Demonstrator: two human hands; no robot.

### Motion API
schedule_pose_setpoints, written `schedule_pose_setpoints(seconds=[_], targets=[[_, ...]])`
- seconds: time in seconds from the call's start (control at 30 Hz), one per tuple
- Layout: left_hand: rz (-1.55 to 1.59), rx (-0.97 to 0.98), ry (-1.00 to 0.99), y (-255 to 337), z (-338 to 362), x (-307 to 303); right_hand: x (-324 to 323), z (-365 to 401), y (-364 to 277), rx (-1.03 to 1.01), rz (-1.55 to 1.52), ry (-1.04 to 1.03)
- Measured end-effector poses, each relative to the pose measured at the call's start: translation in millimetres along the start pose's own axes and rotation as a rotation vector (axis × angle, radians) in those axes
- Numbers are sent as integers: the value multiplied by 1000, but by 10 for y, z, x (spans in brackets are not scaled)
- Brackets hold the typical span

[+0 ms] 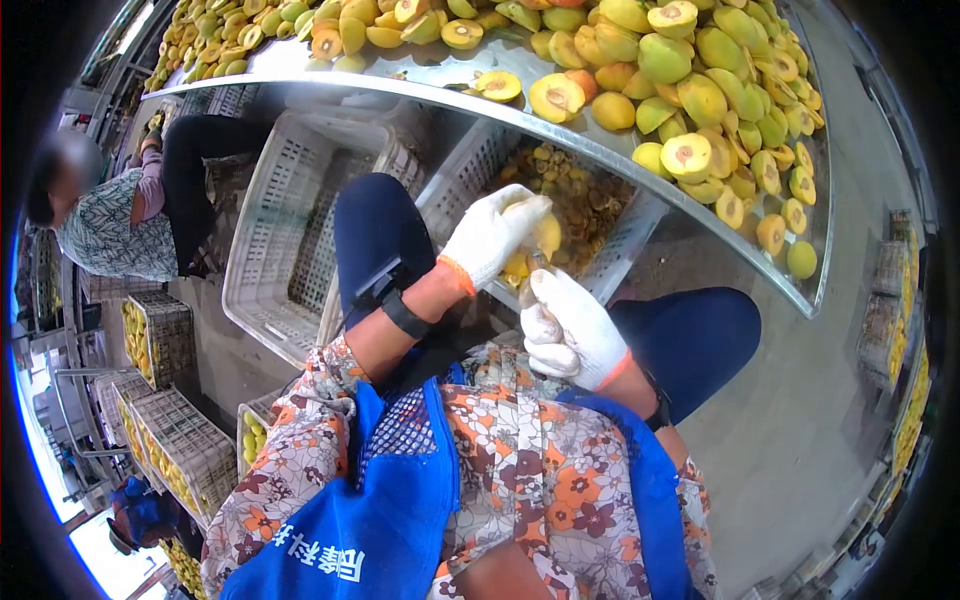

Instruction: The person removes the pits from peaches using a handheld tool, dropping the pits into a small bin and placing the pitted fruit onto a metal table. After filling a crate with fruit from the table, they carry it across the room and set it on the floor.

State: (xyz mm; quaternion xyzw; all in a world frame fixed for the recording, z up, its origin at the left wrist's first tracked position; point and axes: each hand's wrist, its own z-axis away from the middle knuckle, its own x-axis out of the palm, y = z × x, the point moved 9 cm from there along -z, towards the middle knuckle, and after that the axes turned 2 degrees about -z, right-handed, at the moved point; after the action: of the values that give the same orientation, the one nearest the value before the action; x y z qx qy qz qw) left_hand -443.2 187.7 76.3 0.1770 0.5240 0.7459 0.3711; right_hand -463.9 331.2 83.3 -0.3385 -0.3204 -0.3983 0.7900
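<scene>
My left hand [494,236], in a white glove with an orange cuff, is closed around a yellow fruit half [547,236]. Just below and to the right, my right hand [567,326], gloved the same way, is closed on a small tool [537,264] whose tip is at the fruit. Most of the tool is hidden by the fingers. Beneath both hands stands a grey crate [462,178] holding brown pits and scraps [575,190].
A metal table [400,88] heaped with halved fruit [700,100] runs across the top. At left are a white crate [262,240] and a seated co-worker [120,215]. Fruit-filled crates [185,440] stand lower left, more [885,300] far right.
</scene>
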Motion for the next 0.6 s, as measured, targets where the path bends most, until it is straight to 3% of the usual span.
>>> schedule_pose_setpoints(seconds=[0.1, 0.17, 0.2, 0.4, 0.47, 0.5, 0.57, 0.6], targets=[[110, 105, 67, -83, 3, -18, 41, -10, 14, 44, -86, -94], [12, 372, 217, 74, 93, -95, 79, -27, 67, 111, -232, -174], [16, 370, 219, 10, 77, -94, 75, -24, 64, 115, -231, -170], [389, 394, 99, -120, -15, -30, 153, -65, 45, 173, -347, -269], [554, 372, -27, -148, -93, 42, 156, -71, 30, 163, -394, -270], [556, 376, -26, -134, -122, 9, 153, -77, 35, 162, -389, -269], [583, 354, -265, -57, -139, 101, 180, -86, 60, 164, -454, -311], [585, 355, -264, -22, -155, 66, 174, -94, 78, 165, -453, -309]])
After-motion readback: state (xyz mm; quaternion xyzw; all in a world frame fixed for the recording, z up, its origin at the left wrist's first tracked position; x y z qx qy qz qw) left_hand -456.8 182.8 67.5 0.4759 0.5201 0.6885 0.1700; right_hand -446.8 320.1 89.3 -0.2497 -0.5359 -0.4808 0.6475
